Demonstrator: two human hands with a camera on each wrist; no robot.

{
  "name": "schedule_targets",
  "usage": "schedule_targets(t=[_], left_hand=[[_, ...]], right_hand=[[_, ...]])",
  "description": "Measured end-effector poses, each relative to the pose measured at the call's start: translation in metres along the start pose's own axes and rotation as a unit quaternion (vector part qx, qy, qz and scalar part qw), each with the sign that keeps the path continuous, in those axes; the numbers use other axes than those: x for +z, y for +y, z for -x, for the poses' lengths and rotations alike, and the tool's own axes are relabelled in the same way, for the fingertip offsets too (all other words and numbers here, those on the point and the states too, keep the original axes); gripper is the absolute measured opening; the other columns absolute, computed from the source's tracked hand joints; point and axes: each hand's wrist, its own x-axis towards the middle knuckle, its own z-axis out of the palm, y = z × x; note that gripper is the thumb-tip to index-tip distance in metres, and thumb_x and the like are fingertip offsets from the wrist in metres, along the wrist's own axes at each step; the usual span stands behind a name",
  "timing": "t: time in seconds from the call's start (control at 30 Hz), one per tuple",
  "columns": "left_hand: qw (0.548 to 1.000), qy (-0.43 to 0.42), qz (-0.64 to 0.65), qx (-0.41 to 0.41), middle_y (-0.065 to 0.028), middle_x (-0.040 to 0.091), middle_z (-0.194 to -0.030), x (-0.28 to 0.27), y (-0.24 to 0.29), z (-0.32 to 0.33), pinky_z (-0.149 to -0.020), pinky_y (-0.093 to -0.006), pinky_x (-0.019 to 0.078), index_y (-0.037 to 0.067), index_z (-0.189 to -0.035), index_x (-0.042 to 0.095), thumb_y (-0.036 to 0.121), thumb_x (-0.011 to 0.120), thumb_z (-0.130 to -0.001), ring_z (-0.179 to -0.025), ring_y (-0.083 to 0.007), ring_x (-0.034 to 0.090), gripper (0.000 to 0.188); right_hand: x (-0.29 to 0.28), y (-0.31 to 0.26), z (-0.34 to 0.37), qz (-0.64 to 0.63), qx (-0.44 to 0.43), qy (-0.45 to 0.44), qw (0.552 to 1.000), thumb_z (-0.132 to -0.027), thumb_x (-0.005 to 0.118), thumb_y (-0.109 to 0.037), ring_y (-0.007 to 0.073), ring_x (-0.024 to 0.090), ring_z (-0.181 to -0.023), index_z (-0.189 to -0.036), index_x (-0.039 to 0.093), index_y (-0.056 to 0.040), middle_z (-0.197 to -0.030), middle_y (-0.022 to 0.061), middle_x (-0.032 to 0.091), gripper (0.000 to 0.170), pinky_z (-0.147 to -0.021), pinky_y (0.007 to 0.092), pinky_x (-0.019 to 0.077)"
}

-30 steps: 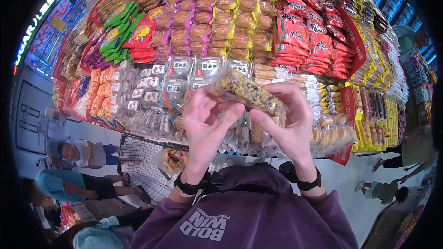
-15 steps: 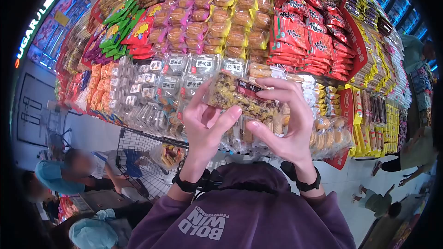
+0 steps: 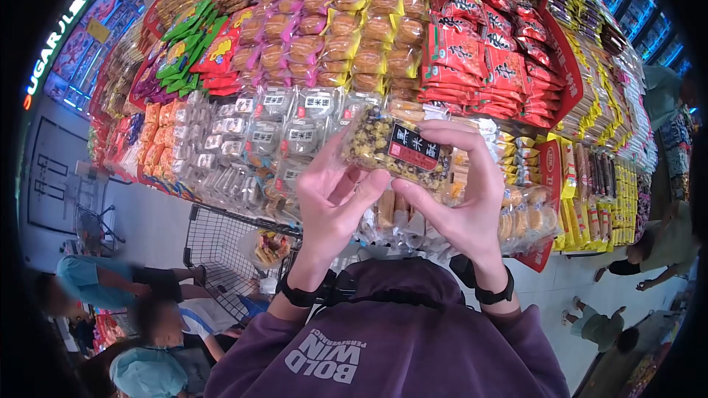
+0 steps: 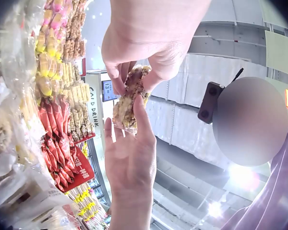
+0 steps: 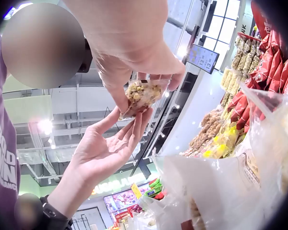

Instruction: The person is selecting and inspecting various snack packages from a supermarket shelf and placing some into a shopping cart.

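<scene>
A clear-wrapped black rice crisp bar (image 3: 396,149), yellow and dark-grained, is held up between both hands above the snack display. Its black and red label faces the head camera. My left hand (image 3: 330,195) grips the left end, thumb along the near edge. At the right end my right hand (image 3: 468,203) pinches it, fingers over the far side and thumb below. The left wrist view shows the bar (image 4: 130,103) end-on between the hands. In the right wrist view, the wrapper of the bar (image 5: 143,96) shows between thumb and fingers.
Packed snacks fill the display: red bags (image 3: 461,51), yellow-wrapped buns (image 3: 376,26) and clear packs with white labels (image 3: 273,136). A wire shopping cart (image 3: 214,243) holding a bagged item (image 3: 271,247) stands below left. Several people are around, one in a teal top (image 3: 77,276).
Between the hands the bar has turned, bringing its label round to face the head camera. The right fingers shifted over its far edge. People at lower left have moved.
</scene>
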Motion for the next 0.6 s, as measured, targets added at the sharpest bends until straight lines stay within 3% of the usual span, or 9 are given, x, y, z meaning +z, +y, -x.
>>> schedule_targets(t=[0.13, 0.33, 0.6], left_hand=[[1.0, 0.003, -0.028, 0.01, -0.0141, 0.061, -0.118, 0.0031, -0.0032, 0.0002, -0.093, -0.0311, 0.0477, -0.009, -0.135, 0.043, 0.005, 0.072, -0.084, -0.106, -0.0169, 0.06, 0.059], [0.996, 0.002, -0.081, -0.048, -0.0129, 0.062, -0.116, 0.0001, 0.0007, 0.0018, -0.092, -0.0298, 0.0483, -0.008, -0.133, 0.046, 0.005, 0.072, -0.085, -0.105, -0.0162, 0.06, 0.057], [0.998, -0.004, -0.058, 0.004, -0.0125, 0.062, -0.118, -0.0007, -0.0009, 0.0039, -0.093, -0.0298, 0.0491, -0.007, -0.135, 0.043, 0.003, 0.073, -0.083, -0.106, -0.017, 0.061, 0.061]], right_hand=[[-0.003, -0.0001, -0.0014, -0.003, -0.011, 0.009, 1.0, -0.063, 0.085, -0.007, 0.026, 0.062, -0.101, -0.104, 0.063, -0.0023, -0.106, 0.0113, 0.066, 0.046, -0.089, 0.0364, 0.0465], [-0.0042, 0.0015, -0.0026, -0.004, -0.015, 0.005, 1.0, -0.063, 0.084, -0.005, 0.0265, 0.062, -0.102, -0.103, 0.062, -0.0024, -0.105, 0.0118, 0.066, 0.046, -0.089, 0.037, 0.0455], [-0.0021, 0.0043, -0.0032, 0.022, -0.052, -0.001, 0.998, -0.061, 0.081, -0.001, 0.0273, 0.06, -0.1, -0.104, 0.062, -0.0046, -0.108, 0.0108, 0.065, 0.048, -0.086, 0.0376, 0.0435]])
